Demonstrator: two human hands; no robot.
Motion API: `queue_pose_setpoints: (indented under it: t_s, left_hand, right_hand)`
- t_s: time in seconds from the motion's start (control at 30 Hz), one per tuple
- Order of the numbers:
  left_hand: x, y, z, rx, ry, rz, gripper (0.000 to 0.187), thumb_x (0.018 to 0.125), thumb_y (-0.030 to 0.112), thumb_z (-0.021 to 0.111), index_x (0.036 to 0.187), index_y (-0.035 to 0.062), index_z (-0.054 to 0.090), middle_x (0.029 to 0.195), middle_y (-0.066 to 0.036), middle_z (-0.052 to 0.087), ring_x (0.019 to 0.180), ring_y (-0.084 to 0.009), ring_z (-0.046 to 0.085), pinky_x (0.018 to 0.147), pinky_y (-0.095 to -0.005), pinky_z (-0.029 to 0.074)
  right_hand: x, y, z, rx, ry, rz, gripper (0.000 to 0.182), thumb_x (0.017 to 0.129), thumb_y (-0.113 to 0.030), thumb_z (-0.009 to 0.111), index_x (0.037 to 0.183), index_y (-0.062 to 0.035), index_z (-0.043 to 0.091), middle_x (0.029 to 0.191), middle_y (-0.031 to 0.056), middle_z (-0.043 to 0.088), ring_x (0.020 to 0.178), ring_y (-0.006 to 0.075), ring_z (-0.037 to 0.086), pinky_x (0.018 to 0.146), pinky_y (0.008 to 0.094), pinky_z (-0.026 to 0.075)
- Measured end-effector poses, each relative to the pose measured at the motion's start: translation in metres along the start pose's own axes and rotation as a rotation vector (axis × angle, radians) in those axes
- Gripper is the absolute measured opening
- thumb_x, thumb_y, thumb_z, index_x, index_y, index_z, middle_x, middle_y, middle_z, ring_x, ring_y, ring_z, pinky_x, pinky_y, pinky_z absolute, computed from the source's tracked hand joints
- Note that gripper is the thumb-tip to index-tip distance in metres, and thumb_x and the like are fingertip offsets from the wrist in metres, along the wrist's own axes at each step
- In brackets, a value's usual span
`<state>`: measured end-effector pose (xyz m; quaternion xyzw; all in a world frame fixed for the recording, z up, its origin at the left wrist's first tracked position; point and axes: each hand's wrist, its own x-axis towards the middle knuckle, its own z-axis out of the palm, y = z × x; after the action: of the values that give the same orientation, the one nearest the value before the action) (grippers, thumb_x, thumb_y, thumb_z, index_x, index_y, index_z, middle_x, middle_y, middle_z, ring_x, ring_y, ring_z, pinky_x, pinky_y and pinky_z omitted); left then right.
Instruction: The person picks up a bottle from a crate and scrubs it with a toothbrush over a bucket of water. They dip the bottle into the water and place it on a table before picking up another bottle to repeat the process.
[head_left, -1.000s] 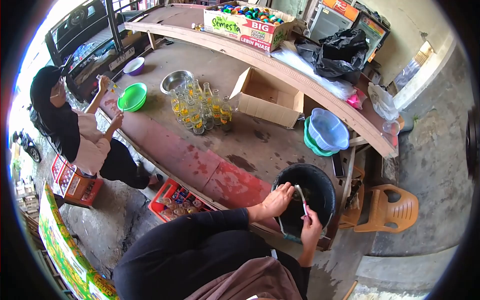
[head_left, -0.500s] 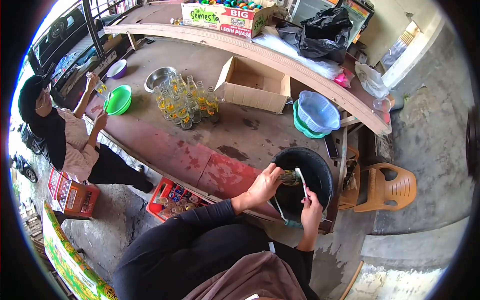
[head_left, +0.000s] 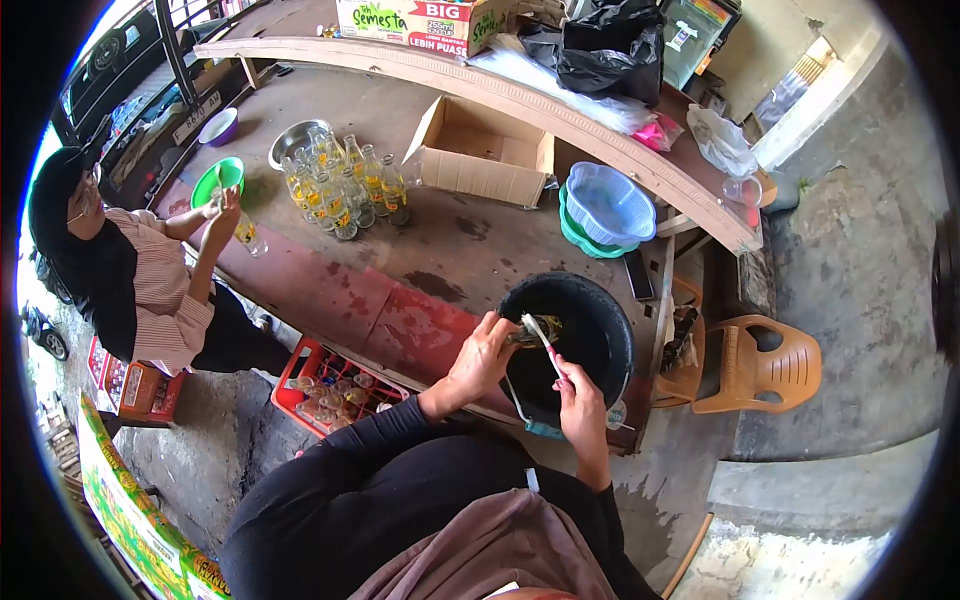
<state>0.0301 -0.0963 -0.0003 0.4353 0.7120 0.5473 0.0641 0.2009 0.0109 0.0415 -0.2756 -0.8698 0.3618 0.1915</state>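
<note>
My left hand (head_left: 481, 360) is closed round a glass bottle (head_left: 547, 329) with yellow print, held tilted over a black bucket (head_left: 622, 335). In my right hand (head_left: 583, 408) is a toothbrush (head_left: 547, 347) with a white and pink handle, gripped near its end. The brush head lies against or just above the near end of the bottle; exact contact is hard to tell. Dark contents of the bucket are partly hidden by my hands and the bottle.
Several glass bottles (head_left: 343, 190) stand beside a metal bowl (head_left: 288, 150) and an open cardboard box (head_left: 480, 178). Blue basin (head_left: 610, 205), phone (head_left: 638, 275) and plastic chair (head_left: 765, 365) are right. A co-worker (head_left: 150, 270) holds another bottle (head_left: 250, 238) near a green bowl (head_left: 205, 190); below is a red crate (head_left: 290, 398).
The toothbrush head has moved left from beside the bottle to its near end. The co-worker's bottle has come down from a raised position to beside the green bowl. The view has shifted slightly.
</note>
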Motion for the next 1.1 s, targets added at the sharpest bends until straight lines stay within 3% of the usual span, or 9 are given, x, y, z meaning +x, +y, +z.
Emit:
queue_pose_setpoints:
  t_s: [0.17, 0.3, 0.47, 0.6, 0.7, 0.8, 0.87, 0.97, 1.1]
  left_hand:
    - [-0.004, 0.005, 0.001, 0.053, 0.019, 0.011, 0.024, 0.082, 0.0, 0.069, 0.104, 0.0012, 0.059, 0.094, -0.017, 0.054, 0.084, -0.0387, 0.06, 0.071, -0.0444, 0.05]
    - [-0.007, 0.007, 0.001, 0.099, 0.035, 0.048, 0.022, 0.081, 0.0, 0.069, 0.101, 0.0017, 0.06, 0.093, -0.016, 0.054, 0.084, -0.0382, 0.06, 0.071, -0.0441, 0.05]
    - [-0.013, 0.009, 0.004, 0.152, 0.021, 0.095, 0.021, 0.079, -0.001, 0.069, 0.099, 0.0028, 0.061, 0.095, -0.015, 0.056, 0.089, -0.0355, 0.059, 0.075, -0.0423, 0.05]
    - [-0.01, 0.017, 0.005, 0.272, 0.008, 0.106, 0.02, 0.076, -0.003, 0.068, 0.095, 0.0029, 0.063, 0.096, -0.012, 0.057, 0.091, -0.0336, 0.058, 0.08, -0.0421, 0.05]
    - [-0.009, 0.016, 0.007, 0.321, -0.008, 0.1, 0.019, 0.077, -0.003, 0.066, 0.095, 0.003, 0.063, 0.095, -0.012, 0.057, 0.09, -0.033, 0.057, 0.079, -0.0422, 0.05]
    - [-0.008, 0.015, 0.007, 0.322, -0.022, 0.1, 0.018, 0.078, -0.003, 0.065, 0.095, 0.0031, 0.064, 0.095, -0.012, 0.057, 0.089, -0.0325, 0.057, 0.079, -0.0418, 0.05]
    - [-0.007, 0.014, 0.006, 0.317, -0.027, 0.113, 0.018, 0.078, -0.002, 0.065, 0.094, 0.0032, 0.064, 0.094, -0.012, 0.057, 0.089, -0.0324, 0.056, 0.08, -0.0417, 0.05]
    - [-0.003, 0.012, 0.006, 0.319, -0.031, 0.121, 0.017, 0.078, -0.002, 0.064, 0.094, 0.0031, 0.063, 0.094, -0.012, 0.056, 0.089, -0.0324, 0.056, 0.08, -0.0416, 0.049]
    - [0.001, 0.011, 0.003, 0.3, -0.05, 0.112, 0.017, 0.077, -0.002, 0.064, 0.092, 0.0032, 0.063, 0.095, -0.012, 0.057, 0.089, -0.0329, 0.056, 0.08, -0.0417, 0.049]
  right_hand:
    - [0.013, 0.044, -0.007, -0.189, 0.001, 0.145, 0.032, 0.093, 0.002, 0.054, 0.123, -0.0076, 0.06, 0.103, 0.0155, 0.068, 0.084, 0.0276, 0.07, 0.074, 0.0369, 0.054]
    - [0.014, 0.025, -0.01, 0.116, -0.079, -0.002, 0.032, 0.092, 0.005, 0.054, 0.122, -0.0061, 0.06, 0.102, 0.0178, 0.068, 0.079, 0.0268, 0.07, 0.072, 0.0367, 0.055]
    - [0.04, 0.075, -0.012, -0.175, -0.06, 0.184, 0.025, 0.095, -0.008, 0.053, 0.118, -0.0123, 0.063, 0.092, 0.0166, 0.07, 0.084, 0.0337, 0.069, 0.074, 0.0442, 0.053]
    - [0.053, 0.089, -0.014, -0.413, -0.103, 0.224, 0.024, 0.095, -0.009, 0.053, 0.117, -0.0125, 0.063, 0.094, 0.0163, 0.071, 0.087, 0.0339, 0.07, 0.075, 0.0447, 0.053]
    - [0.045, 0.062, -0.014, -0.053, -0.163, 0.159, 0.025, 0.095, -0.005, 0.054, 0.116, -0.0122, 0.063, 0.092, 0.0148, 0.071, 0.084, 0.0279, 0.071, 0.074, 0.0411, 0.054]
    - [0.046, 0.061, -0.015, -0.072, -0.172, 0.153, 0.026, 0.094, -0.003, 0.055, 0.116, -0.0133, 0.063, 0.089, 0.0131, 0.071, 0.083, 0.0261, 0.072, 0.073, 0.0397, 0.053]
    - [0.055, 0.097, -0.009, -0.125, -0.193, 0.183, 0.026, 0.093, -0.003, 0.055, 0.116, -0.0135, 0.063, 0.088, 0.0133, 0.071, 0.082, 0.0274, 0.071, 0.072, 0.0402, 0.053]
    - [0.052, 0.079, -0.011, -0.159, -0.189, 0.177, 0.026, 0.094, -0.002, 0.054, 0.116, -0.0121, 0.063, 0.087, 0.014, 0.07, 0.081, 0.0277, 0.071, 0.072, 0.0396, 0.053]
    - [0.042, 0.046, -0.012, 0.098, -0.224, 0.052, 0.027, 0.094, -0.001, 0.053, 0.118, -0.0106, 0.06, 0.093, 0.0165, 0.07, 0.084, 0.0286, 0.071, 0.073, 0.0397, 0.053]
